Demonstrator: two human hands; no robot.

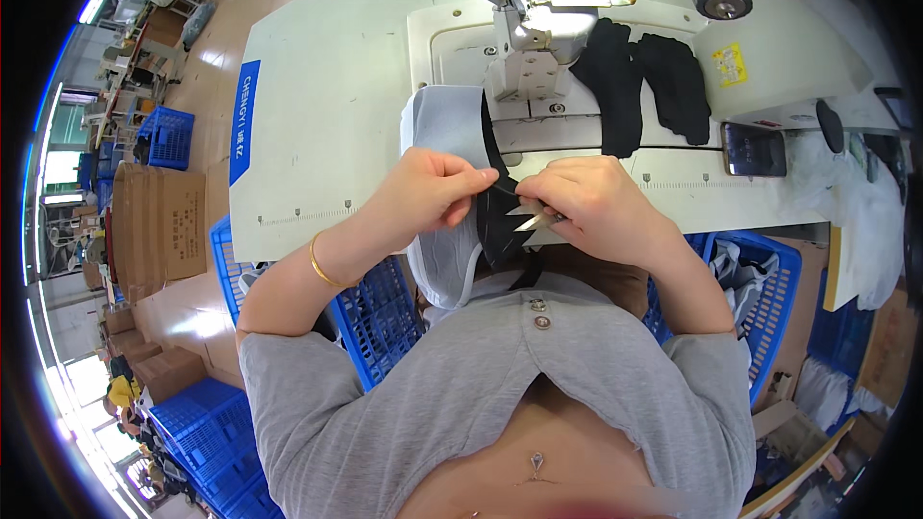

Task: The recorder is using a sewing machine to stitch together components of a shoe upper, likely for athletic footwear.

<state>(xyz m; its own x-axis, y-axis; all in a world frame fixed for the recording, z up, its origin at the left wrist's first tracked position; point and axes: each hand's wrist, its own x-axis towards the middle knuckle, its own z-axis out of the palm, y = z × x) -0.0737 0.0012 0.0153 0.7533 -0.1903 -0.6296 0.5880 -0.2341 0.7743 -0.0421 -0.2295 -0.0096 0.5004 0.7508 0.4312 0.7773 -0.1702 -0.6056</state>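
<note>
Your pale grey fabric garment piece with black trim (444,183) drapes over the white sewing table's (327,106) front edge; left hand (423,194) pinches its trim; right hand (596,207) grips small metal snips (532,221); trimming seems underway, unfinished.

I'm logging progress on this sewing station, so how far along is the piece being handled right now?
Looks done: the light grey fabric piece already carries a black trim strip and lies off the white sewing machine. In hand: the left hand pinches the fabric edge while the right hand works small metal thread snips at it. Left: two black fabric pieces lie on the white machine table.
</note>
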